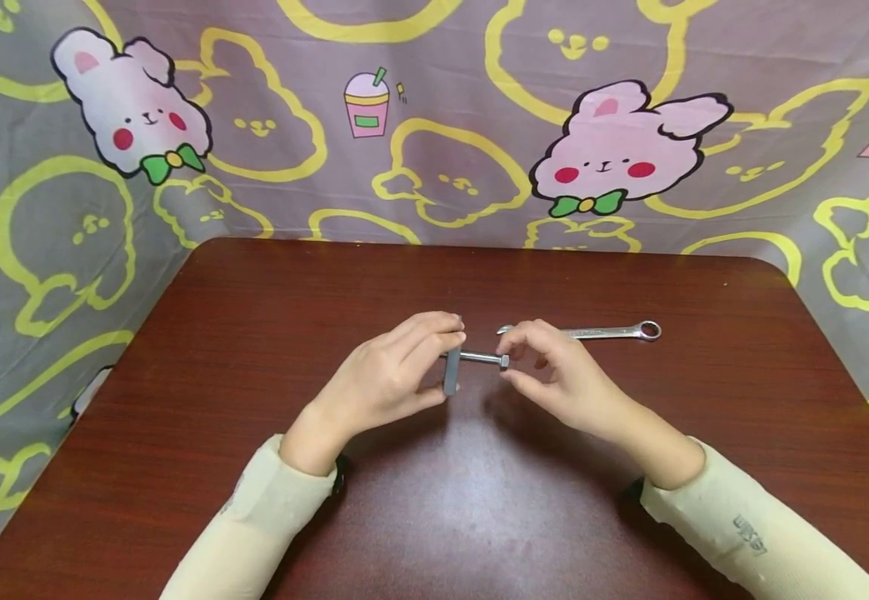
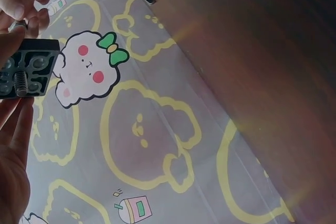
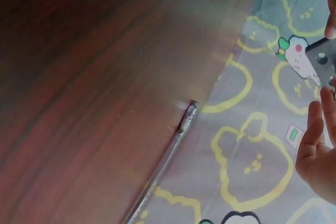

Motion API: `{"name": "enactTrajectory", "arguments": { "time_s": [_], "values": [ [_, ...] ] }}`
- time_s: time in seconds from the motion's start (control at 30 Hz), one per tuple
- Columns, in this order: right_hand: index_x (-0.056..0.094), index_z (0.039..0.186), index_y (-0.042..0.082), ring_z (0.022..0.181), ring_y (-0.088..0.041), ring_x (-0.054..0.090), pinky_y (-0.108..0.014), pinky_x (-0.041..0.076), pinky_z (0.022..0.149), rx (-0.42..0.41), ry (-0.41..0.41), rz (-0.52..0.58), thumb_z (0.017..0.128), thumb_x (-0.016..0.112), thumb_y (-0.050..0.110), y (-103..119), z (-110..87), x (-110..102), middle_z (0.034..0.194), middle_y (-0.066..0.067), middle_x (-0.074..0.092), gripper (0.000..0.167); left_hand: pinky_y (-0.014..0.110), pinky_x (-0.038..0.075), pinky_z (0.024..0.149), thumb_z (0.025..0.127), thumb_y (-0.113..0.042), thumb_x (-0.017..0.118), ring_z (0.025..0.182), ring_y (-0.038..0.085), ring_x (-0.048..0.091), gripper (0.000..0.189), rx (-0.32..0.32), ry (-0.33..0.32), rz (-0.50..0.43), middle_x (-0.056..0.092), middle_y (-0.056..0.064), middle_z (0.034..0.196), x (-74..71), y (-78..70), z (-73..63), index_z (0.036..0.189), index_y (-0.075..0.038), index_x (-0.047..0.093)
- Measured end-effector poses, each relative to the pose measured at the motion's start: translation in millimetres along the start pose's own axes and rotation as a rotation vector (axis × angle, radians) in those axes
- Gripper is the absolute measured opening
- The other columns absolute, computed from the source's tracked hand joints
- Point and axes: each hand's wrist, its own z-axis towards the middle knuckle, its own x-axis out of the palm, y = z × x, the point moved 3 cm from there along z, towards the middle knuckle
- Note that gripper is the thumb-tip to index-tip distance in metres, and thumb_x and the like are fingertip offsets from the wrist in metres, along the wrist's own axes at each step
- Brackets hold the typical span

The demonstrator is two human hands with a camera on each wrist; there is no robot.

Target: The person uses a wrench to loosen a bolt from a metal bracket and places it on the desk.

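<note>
My left hand (image 1: 385,371) holds a small grey plate (image 1: 451,371) upright by its edges, between fingers and thumb. A silver hex bolt (image 1: 482,358) runs through the plate, its head towards the right. Around the bolt head, the curled thumb and forefinger of my right hand (image 1: 565,379) pinch it loosely. In the left wrist view the plate (image 2: 44,59) shows a ribbed, hollowed face, and the bolt's threaded end (image 2: 21,84) sticks out of it. Holes show in the plate (image 3: 320,56) at the right edge of the right wrist view; there my fingers hide the bolt.
A silver combination wrench (image 1: 606,332) lies on the dark red-brown table (image 1: 292,283), just beyond my right hand, its open end partly behind the fingers. Behind and beside the table hangs a grey cloth (image 1: 449,92) with cartoon prints.
</note>
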Motion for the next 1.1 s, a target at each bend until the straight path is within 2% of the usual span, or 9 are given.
{"name": "enactTrajectory", "arguments": {
  "time_s": [0.1,0.27,0.5,0.8,1.1],
  "values": [
    [0.062,0.102,0.013,0.089,-0.009,0.058,-0.025,0.05,0.067,-0.025,-0.008,-0.035,0.079,0.076,-0.007,2,0.3,0,0.1,0.002,0.065,0.034,0.029,0.051,0.104,0.066,-0.015,0.09,0.12,0.025,0.061,0.061,-0.01,0.006,-0.009,0.063,0.014,0.124,0.8,1.3,-0.4,0.117,0.001,0.059],
    [0.063,0.104,0.013,0.09,-0.01,0.057,-0.026,0.049,0.066,-0.034,-0.015,-0.023,0.078,0.077,-0.005,2,0.1,-2,0.102,0.002,0.066,0.034,0.029,0.05,0.105,0.068,-0.014,0.089,0.12,0.025,0.061,0.059,-0.018,0.009,-0.019,0.063,0.014,0.124,0.5,2.3,-0.4,0.118,0.001,0.059],
    [0.066,0.112,0.014,0.091,-0.011,0.056,-0.025,0.048,0.065,0.02,-0.006,0.029,0.083,0.075,0.0,0,1.4,-8,0.104,0.002,0.068,0.033,0.029,0.051,0.104,0.067,-0.013,0.089,0.12,0.025,0.06,0.059,-0.016,-0.008,-0.019,0.063,0.014,0.124,1.2,2.2,-2.0,0.117,0.001,0.06],
    [0.07,0.106,0.01,0.09,-0.006,0.057,-0.02,0.048,0.071,0.049,0.012,0.076,0.089,0.068,-0.001,-11,1.8,-8,0.101,-0.001,0.068,0.02,0.029,0.051,0.104,0.069,-0.01,0.086,0.119,0.027,0.061,0.056,-0.006,-0.053,-0.007,0.063,0.016,0.122,0.2,3.6,-1.3,0.116,0.002,0.06],
    [0.07,0.104,0.01,0.084,-0.005,0.055,-0.021,0.044,0.061,0.086,-0.008,0.065,0.088,0.069,0.0,-10,2.3,-5,0.098,-0.001,0.069,0.019,0.029,0.052,0.103,0.068,-0.009,0.086,0.119,0.026,0.061,0.056,-0.037,-0.056,-0.036,0.064,0.014,0.121,2.1,5.7,-3.2,0.117,0.002,0.06]
  ]
}}
